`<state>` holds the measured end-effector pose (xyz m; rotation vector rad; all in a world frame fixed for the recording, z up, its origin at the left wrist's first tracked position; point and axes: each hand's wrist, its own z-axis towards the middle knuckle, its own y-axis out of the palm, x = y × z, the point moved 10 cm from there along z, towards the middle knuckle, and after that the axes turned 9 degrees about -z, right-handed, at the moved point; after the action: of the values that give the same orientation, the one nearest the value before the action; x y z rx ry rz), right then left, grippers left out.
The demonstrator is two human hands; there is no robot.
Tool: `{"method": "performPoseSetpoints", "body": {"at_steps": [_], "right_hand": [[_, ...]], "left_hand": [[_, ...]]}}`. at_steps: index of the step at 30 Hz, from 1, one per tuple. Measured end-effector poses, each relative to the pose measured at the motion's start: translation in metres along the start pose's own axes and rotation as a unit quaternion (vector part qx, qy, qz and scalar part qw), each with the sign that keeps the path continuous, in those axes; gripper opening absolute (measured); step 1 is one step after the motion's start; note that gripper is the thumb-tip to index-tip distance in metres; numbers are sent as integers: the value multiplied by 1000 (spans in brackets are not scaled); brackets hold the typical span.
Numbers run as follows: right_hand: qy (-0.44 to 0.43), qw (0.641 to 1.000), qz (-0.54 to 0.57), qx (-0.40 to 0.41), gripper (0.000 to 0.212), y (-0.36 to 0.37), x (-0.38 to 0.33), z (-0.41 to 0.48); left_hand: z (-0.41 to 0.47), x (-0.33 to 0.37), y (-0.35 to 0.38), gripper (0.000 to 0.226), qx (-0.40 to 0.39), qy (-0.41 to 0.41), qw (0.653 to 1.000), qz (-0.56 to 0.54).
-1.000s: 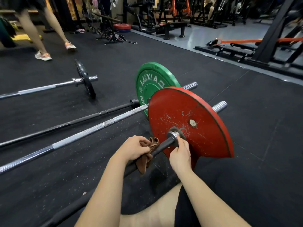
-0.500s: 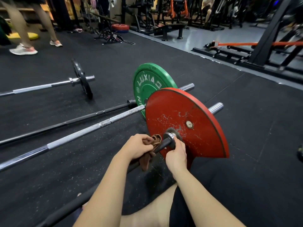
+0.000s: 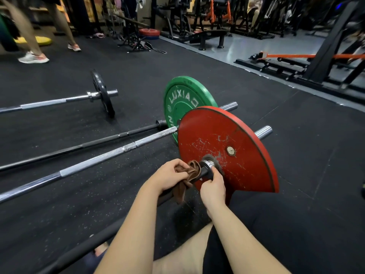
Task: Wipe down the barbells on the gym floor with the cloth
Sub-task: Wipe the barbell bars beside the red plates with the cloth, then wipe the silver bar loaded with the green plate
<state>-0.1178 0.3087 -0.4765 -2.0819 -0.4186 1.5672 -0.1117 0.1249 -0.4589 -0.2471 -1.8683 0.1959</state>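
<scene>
- Gripping a brown cloth, the left hand has its fingers curled round the folded fabric and clamps it against the black shaft of the nearest barbell, just below frame centre at 6 o'clock.
- At 3 o'clock of the cloth and just beside it, the right hand closes thumb and fingers on the same shaft, touching the silver collar.
- The collar sits at the hub of a scuffed red plate, which stands on the black floor mat.
- At 12 o'clock of the red plate, partly hidden behind it, stands a green plate.
- A silver barbell and a black barbell run out toward 9 o'clock.
- Toward 10 o'clock, well apart, lies a fourth barbell carrying a small black plate.
- At 11 o'clock, a passer-by's shoes show, blurred.
</scene>
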Motion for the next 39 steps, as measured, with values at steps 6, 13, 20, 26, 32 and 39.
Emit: {"method": "performPoseSetpoints", "body": {"at_steps": [6,13,20,26,32,39], "right_hand": [[2,1000,0,12,51,2,1,2],[22,999,30,-5,54,6,4,0],[-41,998,-35,-29,44,0,-18,-25],[-153,950,36,-270,105,32,-64,-80],[-215,940,119,-236,76,-7,-130,-77],[-295,941,11,-168,23,-47,-226,-74]], "left_hand": [[-26,4,11,27,73,63,995,20],[-34,5,-12,17,50,47,995,68],[-44,-7,-31,16,96,50,994,-4],[-63,2,-59,25,125,75,961,-234],[-91,73,-43,59,5,106,895,-433],[-115,136,-87,60,66,199,841,-499]]}}
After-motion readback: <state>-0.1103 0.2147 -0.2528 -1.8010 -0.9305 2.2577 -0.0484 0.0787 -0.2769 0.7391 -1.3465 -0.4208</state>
